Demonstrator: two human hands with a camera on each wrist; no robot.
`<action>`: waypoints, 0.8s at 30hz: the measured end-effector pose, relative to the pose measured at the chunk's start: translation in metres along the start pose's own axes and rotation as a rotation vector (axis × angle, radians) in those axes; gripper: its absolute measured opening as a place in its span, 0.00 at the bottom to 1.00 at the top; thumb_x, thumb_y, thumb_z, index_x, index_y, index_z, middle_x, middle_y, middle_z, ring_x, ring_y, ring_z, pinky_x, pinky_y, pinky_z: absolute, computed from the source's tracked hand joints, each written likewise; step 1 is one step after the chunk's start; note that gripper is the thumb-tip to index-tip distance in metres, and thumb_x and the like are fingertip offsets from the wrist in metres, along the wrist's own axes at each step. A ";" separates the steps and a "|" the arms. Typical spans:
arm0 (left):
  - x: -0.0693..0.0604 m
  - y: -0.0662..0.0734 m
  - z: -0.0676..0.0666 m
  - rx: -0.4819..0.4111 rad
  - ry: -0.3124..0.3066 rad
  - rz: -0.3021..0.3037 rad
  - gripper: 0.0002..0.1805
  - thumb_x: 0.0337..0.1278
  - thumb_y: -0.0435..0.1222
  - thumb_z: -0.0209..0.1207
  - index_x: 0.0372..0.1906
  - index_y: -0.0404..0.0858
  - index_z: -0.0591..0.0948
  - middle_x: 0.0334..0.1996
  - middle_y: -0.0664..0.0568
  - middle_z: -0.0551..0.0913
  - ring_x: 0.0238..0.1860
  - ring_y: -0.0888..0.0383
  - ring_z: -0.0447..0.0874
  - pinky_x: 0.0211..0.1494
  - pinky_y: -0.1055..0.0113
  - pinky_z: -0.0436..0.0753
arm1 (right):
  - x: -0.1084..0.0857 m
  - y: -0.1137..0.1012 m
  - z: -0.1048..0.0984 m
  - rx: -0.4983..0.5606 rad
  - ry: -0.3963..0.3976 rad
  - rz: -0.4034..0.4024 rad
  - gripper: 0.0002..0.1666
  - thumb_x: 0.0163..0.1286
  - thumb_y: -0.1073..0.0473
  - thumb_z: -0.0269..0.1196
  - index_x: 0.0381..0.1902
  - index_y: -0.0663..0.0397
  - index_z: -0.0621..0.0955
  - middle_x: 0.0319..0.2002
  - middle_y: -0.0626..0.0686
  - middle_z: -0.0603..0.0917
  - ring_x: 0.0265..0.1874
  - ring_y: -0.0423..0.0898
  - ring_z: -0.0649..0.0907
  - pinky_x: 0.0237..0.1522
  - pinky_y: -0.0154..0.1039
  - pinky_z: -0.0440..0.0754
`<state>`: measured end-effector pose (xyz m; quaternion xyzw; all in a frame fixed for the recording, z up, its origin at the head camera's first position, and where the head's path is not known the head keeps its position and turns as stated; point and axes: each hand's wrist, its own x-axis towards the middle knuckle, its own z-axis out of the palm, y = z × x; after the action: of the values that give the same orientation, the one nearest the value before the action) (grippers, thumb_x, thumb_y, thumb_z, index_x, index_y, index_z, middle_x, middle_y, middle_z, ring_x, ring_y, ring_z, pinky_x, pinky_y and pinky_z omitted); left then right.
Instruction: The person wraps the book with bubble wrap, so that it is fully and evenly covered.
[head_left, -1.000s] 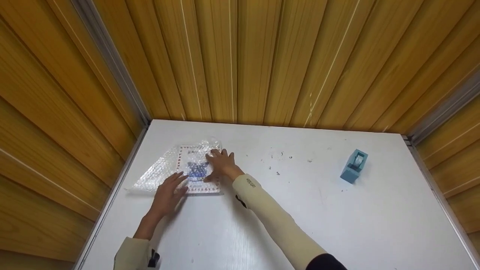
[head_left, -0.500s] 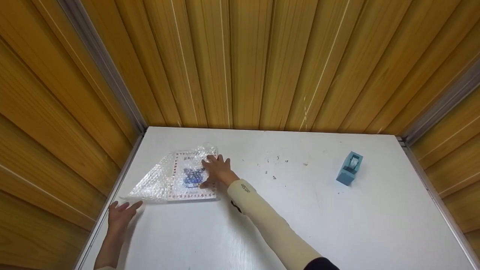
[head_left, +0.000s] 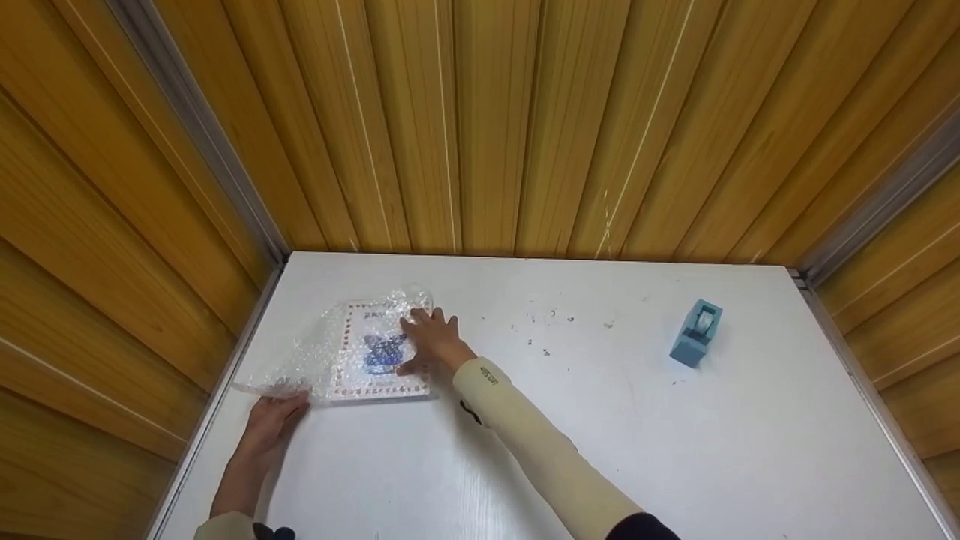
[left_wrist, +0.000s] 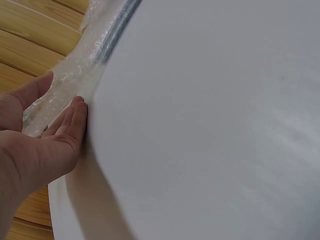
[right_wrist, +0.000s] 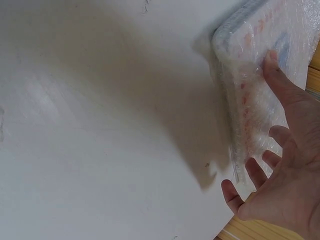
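Observation:
A flat, book-like item [head_left: 356, 379] lies on the left of the white table, with a red-dotted border and a blue picture on its face. Clear bubble wrap [head_left: 304, 360] covers it and stretches out to its left as a loose flap. My left hand [head_left: 268, 427] is at the flap's near edge, its fingertips partly under the film. In the left wrist view its thumb stands apart from the fairly straight fingers, film between them. My right hand [head_left: 436, 341] rests spread on the item's right side, thumb on the wrapped face [right_wrist: 260, 100].
A blue tape dispenser [head_left: 694, 335] stands at the right of the white table [head_left: 562, 427]. Small dark marks [head_left: 546, 352] dot the tabletop's middle. Wood-patterned walls [head_left: 487, 135] rise behind and at both sides.
My left hand has left the item's face, swung out to the left, then come in to the flap's near edge. The right hand has stayed on the item.

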<state>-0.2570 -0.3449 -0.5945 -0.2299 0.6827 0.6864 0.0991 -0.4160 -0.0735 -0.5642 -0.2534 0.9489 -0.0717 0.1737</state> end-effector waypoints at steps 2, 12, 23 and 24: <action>0.001 0.004 0.006 -0.012 -0.019 0.016 0.41 0.77 0.44 0.55 0.83 0.45 0.47 0.81 0.47 0.56 0.68 0.65 0.72 0.78 0.64 0.67 | 0.001 0.000 0.001 -0.007 0.003 -0.003 0.64 0.55 0.29 0.72 0.83 0.37 0.55 0.83 0.48 0.52 0.81 0.60 0.54 0.77 0.68 0.56; -0.004 0.017 0.029 0.027 -0.067 0.118 0.38 0.83 0.46 0.41 0.84 0.43 0.39 0.83 0.39 0.47 0.83 0.40 0.46 0.84 0.46 0.48 | 0.009 0.004 0.007 0.006 0.000 -0.002 0.66 0.53 0.27 0.73 0.82 0.36 0.55 0.83 0.48 0.53 0.79 0.60 0.56 0.76 0.68 0.56; -0.012 0.022 0.046 0.176 -0.026 0.160 0.35 0.83 0.49 0.40 0.84 0.45 0.44 0.83 0.37 0.43 0.83 0.37 0.40 0.84 0.41 0.44 | -0.015 -0.002 -0.005 0.061 0.041 -0.033 0.61 0.59 0.33 0.71 0.82 0.42 0.57 0.83 0.52 0.53 0.80 0.61 0.55 0.77 0.69 0.53; -0.012 0.023 0.048 0.205 -0.016 0.152 0.36 0.83 0.50 0.39 0.84 0.44 0.44 0.83 0.37 0.43 0.83 0.36 0.39 0.84 0.40 0.43 | -0.016 -0.003 -0.006 0.066 0.048 -0.037 0.60 0.59 0.33 0.72 0.82 0.43 0.57 0.83 0.53 0.54 0.80 0.61 0.56 0.77 0.69 0.53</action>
<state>-0.2657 -0.2964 -0.5700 -0.1608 0.7640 0.6203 0.0754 -0.4040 -0.0674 -0.5534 -0.2633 0.9450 -0.1122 0.1580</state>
